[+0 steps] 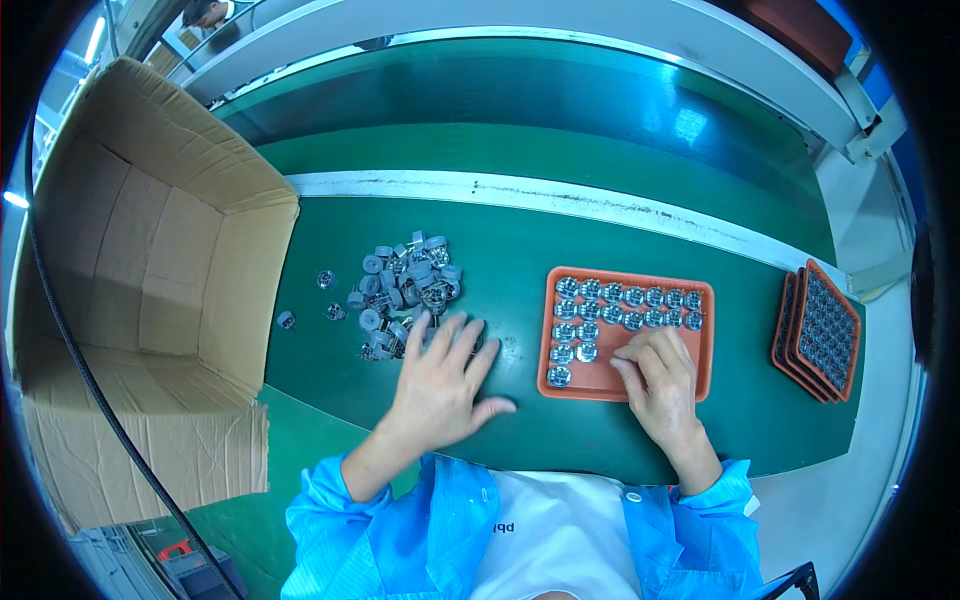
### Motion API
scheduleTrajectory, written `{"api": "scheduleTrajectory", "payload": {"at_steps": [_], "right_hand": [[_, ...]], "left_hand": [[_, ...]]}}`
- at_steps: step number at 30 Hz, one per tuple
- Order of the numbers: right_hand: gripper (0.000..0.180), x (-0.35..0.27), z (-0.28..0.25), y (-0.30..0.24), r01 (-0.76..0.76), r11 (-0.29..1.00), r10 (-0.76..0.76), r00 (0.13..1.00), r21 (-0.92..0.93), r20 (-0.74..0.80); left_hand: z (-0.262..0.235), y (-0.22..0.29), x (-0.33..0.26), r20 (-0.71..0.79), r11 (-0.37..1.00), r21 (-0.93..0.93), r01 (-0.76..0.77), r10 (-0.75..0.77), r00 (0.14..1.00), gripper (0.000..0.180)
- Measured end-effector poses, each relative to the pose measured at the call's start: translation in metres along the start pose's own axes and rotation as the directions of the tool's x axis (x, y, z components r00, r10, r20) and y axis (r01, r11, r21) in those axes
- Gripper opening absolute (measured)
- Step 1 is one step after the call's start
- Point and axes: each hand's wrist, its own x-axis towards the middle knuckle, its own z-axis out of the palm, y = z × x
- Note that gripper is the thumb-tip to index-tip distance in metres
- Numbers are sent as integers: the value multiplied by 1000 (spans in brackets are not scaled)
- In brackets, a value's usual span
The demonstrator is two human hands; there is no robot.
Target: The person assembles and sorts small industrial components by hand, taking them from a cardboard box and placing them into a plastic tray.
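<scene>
A loose pile of small round grey parts with metal pins lies on the green worktop. At its near edge my left hand is open, fingers spread, its fingertips over the closest parts. To the right, an orange-red tray holds rows of similar round parts, silvery faces up. The two far rows stretch across it; shorter rows run down its left side. Over the tray's right part my right hand is closed, thumb and fingers drawn together. Whatever sits between those fingertips is hidden.
A large open cardboard box stands at the left, with a black cable in front. Filled orange-red trays are stacked at the right edge. Beyond a white rail runs a green belt-like surface. Several single parts lie left of the pile.
</scene>
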Motion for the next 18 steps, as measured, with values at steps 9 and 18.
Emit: {"api": "scheduleTrajectory", "payload": {"at_steps": [9, 18], "right_hand": [[16, -2, 10, -7, 54, 995, -55, 998, 87, 8], [24, -8, 18, -35, 180, 955, -203, 976, 235, 78]], "left_hand": [[68, 2, -37, -214, 982, -155, 107, -139, 967, 52], [40, 25, -23, -276, 983, -146, 110, -147, 950, 41]]}}
